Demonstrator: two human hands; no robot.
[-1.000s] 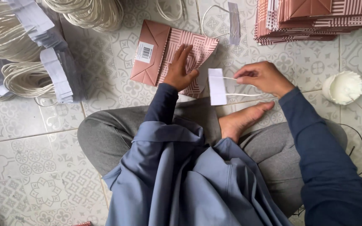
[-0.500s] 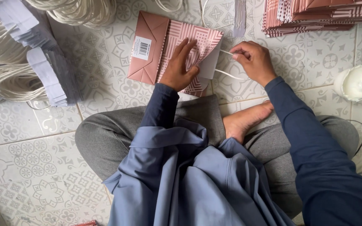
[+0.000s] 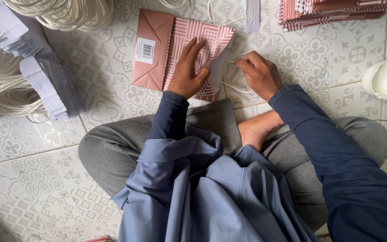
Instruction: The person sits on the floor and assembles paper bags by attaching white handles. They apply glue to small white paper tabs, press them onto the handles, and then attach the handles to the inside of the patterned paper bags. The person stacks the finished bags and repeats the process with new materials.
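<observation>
The fingers (image 3: 192,53) of the left hand (image 3: 187,71) lie spread and flat on the pink folded paper bag with a white geometric pattern (image 3: 182,51), pressing it down on the tiled floor (image 3: 113,54); they grip nothing. Just to their right, the fingers (image 3: 246,65) of the right hand (image 3: 258,74) are pinched together on a thin white cord (image 3: 231,86) at the bag's open end, where a white paper strip seems tucked inside.

By the look of it, the cord handle is being seated in this bag and is not yet fixed.

At far left lie coils of white cord (image 3: 5,94) with white paper strips (image 3: 45,89), seemingly handles not yet used. At top right sits a stack of flat pink bags (image 3: 332,11); whether these are finished cannot be told. A white spool (image 3: 386,78) rests at far right.
</observation>
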